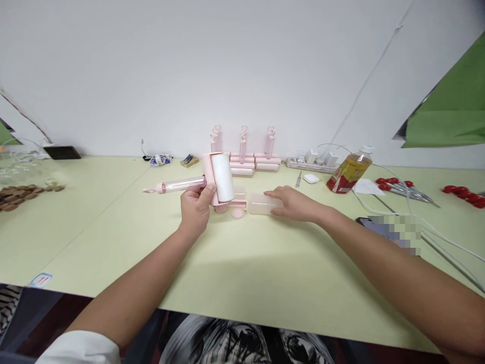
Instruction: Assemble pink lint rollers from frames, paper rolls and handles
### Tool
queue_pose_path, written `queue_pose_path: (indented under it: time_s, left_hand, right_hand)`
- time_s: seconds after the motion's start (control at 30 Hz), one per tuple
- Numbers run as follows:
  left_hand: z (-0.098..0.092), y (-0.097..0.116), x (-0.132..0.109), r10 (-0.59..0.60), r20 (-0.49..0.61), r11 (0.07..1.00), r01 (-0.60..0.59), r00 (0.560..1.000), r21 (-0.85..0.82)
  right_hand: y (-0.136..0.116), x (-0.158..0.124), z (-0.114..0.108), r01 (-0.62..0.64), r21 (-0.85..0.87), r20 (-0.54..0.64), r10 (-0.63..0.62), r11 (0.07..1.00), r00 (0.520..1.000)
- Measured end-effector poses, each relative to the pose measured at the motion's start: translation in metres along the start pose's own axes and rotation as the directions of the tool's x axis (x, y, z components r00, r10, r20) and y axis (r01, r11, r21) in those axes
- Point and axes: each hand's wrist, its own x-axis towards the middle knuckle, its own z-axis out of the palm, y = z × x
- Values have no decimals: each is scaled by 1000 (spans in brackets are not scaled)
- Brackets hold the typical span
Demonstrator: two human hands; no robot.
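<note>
Raised above the table, a pink lint roller (222, 178) with a white roll and a clear handle is gripped in my left hand (195, 210), thumb against its pink frame. The handle points left. My right hand (296, 203) has its thumb and fingers around the right end of a translucent cover (259, 204) that lies on the table. Left of that cover are a pink tray-like part (238, 203) and a small round pink piece (237, 214); the held roller partly hides the things behind it.
Several finished-looking lint rollers (242, 166) stand along the wall. A power strip (310, 164), a drink bottle (349, 171), red-handled scissors (405, 189), a phone (386, 233) and loose cables are on the right. Brown pieces (17, 196) lie at far left.
</note>
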Motion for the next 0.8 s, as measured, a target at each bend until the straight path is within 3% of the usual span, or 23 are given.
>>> queue_pose_path:
  time_s: [0.2,0.5,0.57,0.63,0.7,0.73,0.8]
  left_hand:
    - [0,4,-2,11,9,1000,-11,1000,29]
    - [5,2,-9,-80,103,994,71,991,86]
    - [7,2,-12,-114,146,988,96,983,124]
    - [10,2,-16,-154,203,982,127,967,139]
    - [15,0,-22,-183,271,980,155,945,124]
    - [18,-2,-25,-194,305,980,167,932,111]
    - [22,-6,-31,-219,394,976,196,893,98]
  right_hand:
    - [-10,12,13,20,23,-53,-18,1000,998]
    - [26,29,14,-75,5,-74,75,997,994]
    - [19,30,13,-67,49,-139,73,997,988]
    - [0,25,14,-38,188,-297,93,982,950]
    - [-28,14,18,76,487,-410,151,870,899]
    - [-44,7,21,138,681,-384,191,719,903]
    - [-72,-6,28,136,917,-211,167,375,963]
